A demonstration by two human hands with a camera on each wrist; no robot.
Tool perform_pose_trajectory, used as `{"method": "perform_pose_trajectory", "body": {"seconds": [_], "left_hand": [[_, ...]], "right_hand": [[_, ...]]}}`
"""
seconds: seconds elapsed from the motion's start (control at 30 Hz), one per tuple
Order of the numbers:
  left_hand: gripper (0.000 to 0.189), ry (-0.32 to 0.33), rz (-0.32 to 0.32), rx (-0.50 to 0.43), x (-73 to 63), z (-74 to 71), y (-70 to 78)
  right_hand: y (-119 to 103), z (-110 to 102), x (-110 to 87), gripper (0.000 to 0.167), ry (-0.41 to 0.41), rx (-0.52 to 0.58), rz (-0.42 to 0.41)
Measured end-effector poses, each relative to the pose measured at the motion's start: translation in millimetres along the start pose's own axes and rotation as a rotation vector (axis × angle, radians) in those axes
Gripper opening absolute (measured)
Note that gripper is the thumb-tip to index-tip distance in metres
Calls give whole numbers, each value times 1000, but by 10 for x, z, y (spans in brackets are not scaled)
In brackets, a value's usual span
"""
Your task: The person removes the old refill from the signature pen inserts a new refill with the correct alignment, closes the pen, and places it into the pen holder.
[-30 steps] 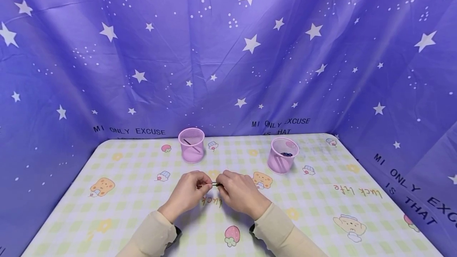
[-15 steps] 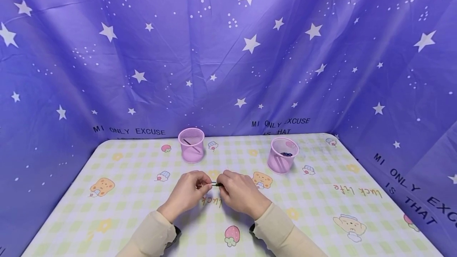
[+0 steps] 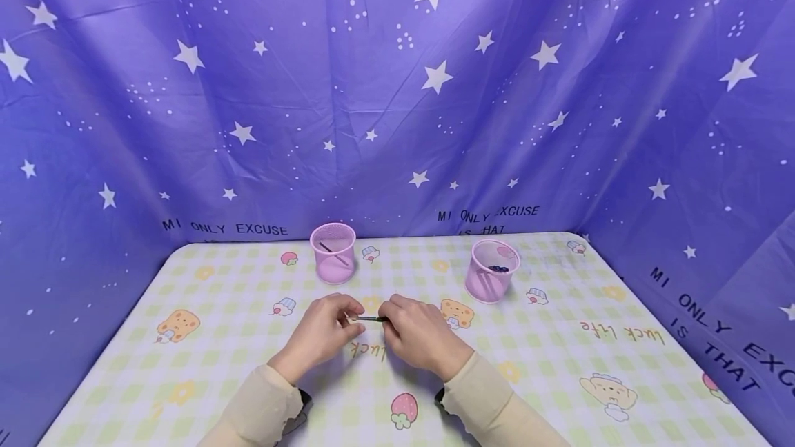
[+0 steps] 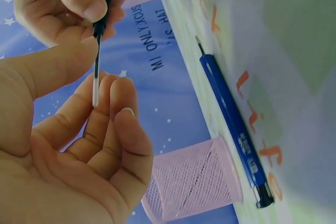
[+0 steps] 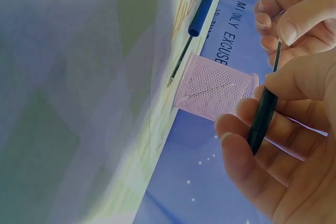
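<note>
My right hand (image 3: 417, 333) pinches a black tapered pen section (image 5: 262, 121) between thumb and fingers. A thin pen refill (image 4: 96, 74) sticks out of it toward my left hand (image 3: 319, 330); its far end looks clear. The left thumb and index finger stand apart around that end, which lies over the curved fingers in the left wrist view. Close behind the hands, a blue pen barrel (image 4: 228, 106) lies on the table, with a thin dark tip protruding (image 5: 181, 59). In the head view that barrel is hidden behind the hands.
Beyond my hands stand two pink mesh cups. The left cup (image 3: 335, 270) has a dark thin stick in it, the right cup (image 3: 483, 285) several small dark pieces. A checked cloth (image 3: 236, 364) covers the table, and a starry purple curtain (image 3: 373, 88) surrounds it.
My left thumb and fingers have spread apart from their pinch and shifted slightly left, so more of the refill shows. The right hand stays nearly still with the black section.
</note>
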State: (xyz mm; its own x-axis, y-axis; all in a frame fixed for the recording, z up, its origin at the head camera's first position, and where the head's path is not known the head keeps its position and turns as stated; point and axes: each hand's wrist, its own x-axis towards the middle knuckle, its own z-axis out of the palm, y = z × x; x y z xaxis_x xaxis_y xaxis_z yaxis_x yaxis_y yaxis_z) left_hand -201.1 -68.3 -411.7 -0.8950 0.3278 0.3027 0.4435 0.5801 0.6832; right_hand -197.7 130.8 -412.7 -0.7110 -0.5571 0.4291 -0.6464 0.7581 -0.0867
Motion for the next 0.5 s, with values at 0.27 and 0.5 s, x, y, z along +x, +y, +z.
{"method": "perform_pose_trajectory", "body": {"seconds": [0.27,0.5], "left_hand": [[19,5,-37,66,7,-90,-34],[15,5,-78,155,7,-150,-45]], "right_hand": [[8,-1,0,5,-8,-7,16],[7,-3,0,6,-16,-7,25]]}}
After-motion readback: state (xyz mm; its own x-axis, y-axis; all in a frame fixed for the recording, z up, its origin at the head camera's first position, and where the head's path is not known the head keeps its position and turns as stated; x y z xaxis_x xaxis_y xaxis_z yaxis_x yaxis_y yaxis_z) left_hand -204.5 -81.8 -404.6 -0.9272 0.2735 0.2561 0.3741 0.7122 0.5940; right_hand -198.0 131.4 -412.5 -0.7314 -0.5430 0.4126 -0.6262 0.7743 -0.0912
